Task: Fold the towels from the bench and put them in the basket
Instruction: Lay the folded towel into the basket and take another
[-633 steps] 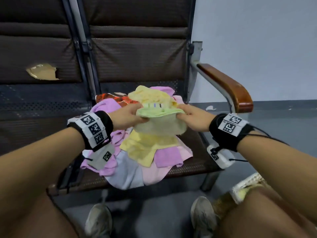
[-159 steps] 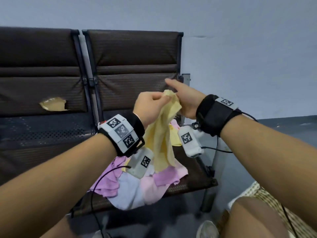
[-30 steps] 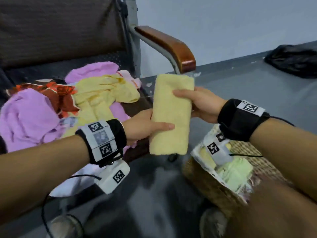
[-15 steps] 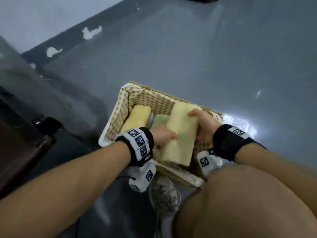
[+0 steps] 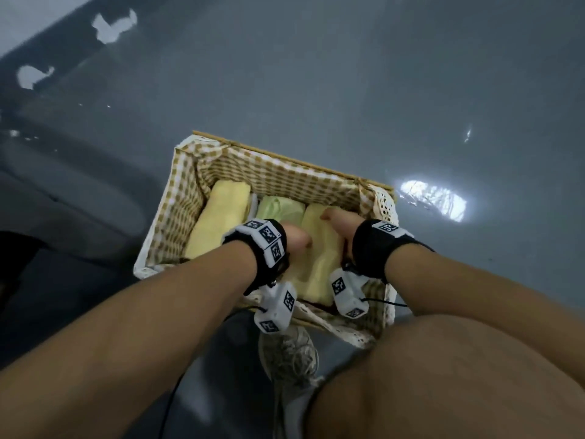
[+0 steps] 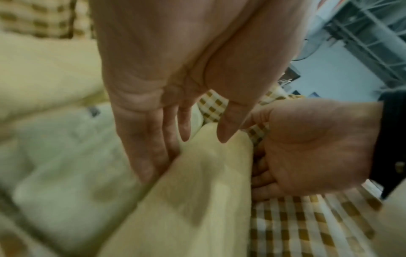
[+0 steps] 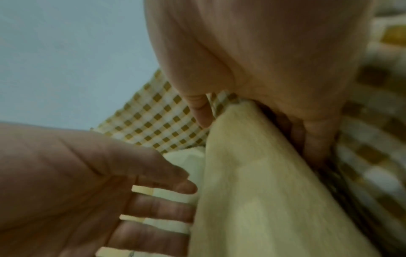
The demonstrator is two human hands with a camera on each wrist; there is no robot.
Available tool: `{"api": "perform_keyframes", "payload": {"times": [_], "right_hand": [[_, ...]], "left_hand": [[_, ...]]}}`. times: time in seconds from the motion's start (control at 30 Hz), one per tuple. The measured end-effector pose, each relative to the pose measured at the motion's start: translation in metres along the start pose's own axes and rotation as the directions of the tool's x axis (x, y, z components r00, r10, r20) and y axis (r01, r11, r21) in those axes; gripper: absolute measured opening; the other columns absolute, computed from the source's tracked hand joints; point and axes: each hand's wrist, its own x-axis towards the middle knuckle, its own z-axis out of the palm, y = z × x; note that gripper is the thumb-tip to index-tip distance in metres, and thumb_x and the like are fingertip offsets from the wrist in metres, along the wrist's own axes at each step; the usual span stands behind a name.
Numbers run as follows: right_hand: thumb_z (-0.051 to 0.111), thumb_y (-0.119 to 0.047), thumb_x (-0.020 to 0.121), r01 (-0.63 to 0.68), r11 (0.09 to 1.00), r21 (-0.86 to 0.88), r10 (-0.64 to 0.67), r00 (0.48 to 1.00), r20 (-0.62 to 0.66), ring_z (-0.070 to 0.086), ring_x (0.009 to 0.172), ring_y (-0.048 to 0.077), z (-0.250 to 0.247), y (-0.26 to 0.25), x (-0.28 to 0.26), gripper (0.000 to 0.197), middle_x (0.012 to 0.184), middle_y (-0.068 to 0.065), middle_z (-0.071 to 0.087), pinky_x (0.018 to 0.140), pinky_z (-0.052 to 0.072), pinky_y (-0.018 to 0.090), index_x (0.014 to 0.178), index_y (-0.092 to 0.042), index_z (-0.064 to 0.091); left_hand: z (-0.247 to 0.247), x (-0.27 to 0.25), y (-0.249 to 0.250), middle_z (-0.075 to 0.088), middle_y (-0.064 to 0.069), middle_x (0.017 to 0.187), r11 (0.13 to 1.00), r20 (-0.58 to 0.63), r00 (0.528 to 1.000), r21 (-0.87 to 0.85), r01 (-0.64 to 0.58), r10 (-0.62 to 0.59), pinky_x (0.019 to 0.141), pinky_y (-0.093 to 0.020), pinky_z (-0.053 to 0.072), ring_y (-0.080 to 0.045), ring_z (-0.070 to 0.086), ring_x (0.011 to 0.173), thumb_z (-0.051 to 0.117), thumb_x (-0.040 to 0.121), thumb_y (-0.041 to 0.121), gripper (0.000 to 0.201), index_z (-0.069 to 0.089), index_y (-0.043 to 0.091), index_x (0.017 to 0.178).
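Both hands flank folded yellow towel (image 5: 319,248) in basket (image 5: 177,198), frame centre: left hand (image 5: 296,240) fingers straight against it, right hand (image 5: 340,221) gripping its far side.

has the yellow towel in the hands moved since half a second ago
Yes. The folded yellow towel has sunk lower into the basket, now lying beside the green towel instead of tilted up above the rim.
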Motion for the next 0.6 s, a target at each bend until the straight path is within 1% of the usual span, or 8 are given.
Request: {"api": "perform_keyframes", "payload": {"times": [0.07, 0.13, 0.17, 0.23, 0.3, 0.37, 0.5, 0.6], "right_hand": [[0.055, -0.033, 0.096, 0.058, 0.995, -0.082, -0.059, 0.998, -0.020, 0.050, 0.129, 0.035, -0.005, -0.009, -0.012, 0.060, 0.147, 0.014, 0.047, 0.109, 0.043, 0.049, 0.148, -0.010, 0.039], [0.053, -0.035, 0.097, 0.086, 0.983, -0.162, -0.089, 0.996, -0.011, 0.053, 0.125, 0.036, -0.008, -0.020, -0.032, 0.052, 0.141, 0.014, 0.050, 0.105, 0.046, 0.050, 0.143, -0.012, 0.042], [0.052, -0.035, 0.098, 0.111, 0.971, -0.214, -0.114, 0.994, -0.001, 0.056, 0.120, 0.036, -0.008, -0.027, -0.045, 0.042, 0.132, 0.012, 0.053, 0.101, 0.049, 0.048, 0.135, -0.017, 0.046], [0.047, -0.034, 0.100, 0.185, 0.908, -0.376, -0.182, 0.982, 0.046, 0.058, 0.104, 0.025, -0.003, -0.043, -0.072, 0.015, 0.108, 0.001, 0.051, 0.088, 0.049, 0.035, 0.111, -0.024, 0.048], [0.047, -0.037, 0.100, 0.287, 0.804, -0.520, -0.272, 0.956, 0.107, 0.055, 0.099, 0.022, 0.009, -0.062, -0.100, 0.017, 0.104, -0.004, 0.046, 0.083, 0.042, 0.031, 0.112, -0.024, 0.048], [0.052, -0.042, 0.097, 0.363, 0.732, -0.577, -0.312, 0.931, 0.191, 0.057, 0.094, 0.025, 0.030, -0.081, -0.131, 0.028, 0.106, 0.002, 0.058, 0.083, 0.043, 0.034, 0.114, -0.019, 0.054], [0.054, -0.026, 0.095, 0.585, 0.611, -0.533, -0.392, 0.809, 0.439, 0.062, 0.077, 0.022, 0.095, -0.118, -0.207, 0.018, 0.093, 0.005, 0.070, 0.077, 0.047, 0.032, 0.095, -0.015, 0.068], [0.057, -0.021, 0.095, 0.722, 0.527, -0.449, -0.457, 0.686, 0.567, 0.064, 0.080, 0.022, 0.153, -0.133, -0.268, 0.017, 0.093, 0.005, 0.071, 0.076, 0.048, 0.031, 0.098, -0.011, 0.070]], "left_hand": [[-0.007, -0.008, 0.001, 0.061, -0.022, 0.128, 0.995, -0.020, 0.997, -0.069, -0.069, 0.068, 0.083, -0.036, 0.052, -0.033, 0.059, 0.118, 0.049, 0.101, 0.022, 0.032, 0.055, 0.003, 0.126], [-0.019, -0.026, 0.000, 0.065, -0.018, 0.118, 0.985, -0.100, 0.986, -0.092, -0.143, 0.134, 0.086, -0.036, 0.052, -0.026, 0.057, 0.085, 0.050, 0.099, 0.020, 0.018, 0.060, 0.005, 0.102], [-0.026, -0.033, -0.002, 0.067, -0.017, 0.117, 0.979, -0.130, 0.977, -0.096, -0.181, 0.168, 0.086, -0.038, 0.053, -0.032, 0.067, 0.101, 0.051, 0.098, 0.021, 0.021, 0.063, 0.003, 0.101], [-0.043, -0.054, -0.009, 0.071, -0.015, 0.114, 0.960, -0.184, 0.950, -0.078, -0.270, 0.252, 0.076, -0.036, 0.054, -0.029, 0.071, 0.099, 0.055, 0.096, 0.025, 0.030, 0.069, 0.000, 0.108], [-0.063, -0.086, -0.019, 0.073, -0.015, 0.109, 0.938, -0.239, 0.916, -0.047, -0.343, 0.323, 0.070, -0.033, 0.054, -0.026, 0.073, 0.093, 0.059, 0.094, 0.027, 0.028, 0.072, 0.003, 0.102], [-0.085, -0.118, -0.038, 0.074, -0.013, 0.105, 0.924, -0.323, 0.872, 0.018, -0.382, 0.367, 0.077, -0.033, 0.057, -0.025, 0.073, 0.091, 0.059, 0.092, 0.027, 0.024, 0.072, 0.007, 0.096], [-0.127, -0.190, -0.096, 0.076, -0.010, 0.097, 0.909, -0.473, 0.795, 0.032, -0.416, 0.380, 0.089, -0.044, 0.056, -0.025, 0.074, 0.089, 0.063, 0.088, 0.024, 0.013, 0.071, 0.014, 0.087], [-0.154, -0.242, -0.158, 0.075, -0.011, 0.099, 0.919, -0.598, 0.731, 0.028, -0.393, 0.330, 0.089, -0.042, 0.056, -0.027, 0.072, 0.091, 0.063, 0.089, 0.023, 0.015, 0.069, 0.012, 0.096]]}}
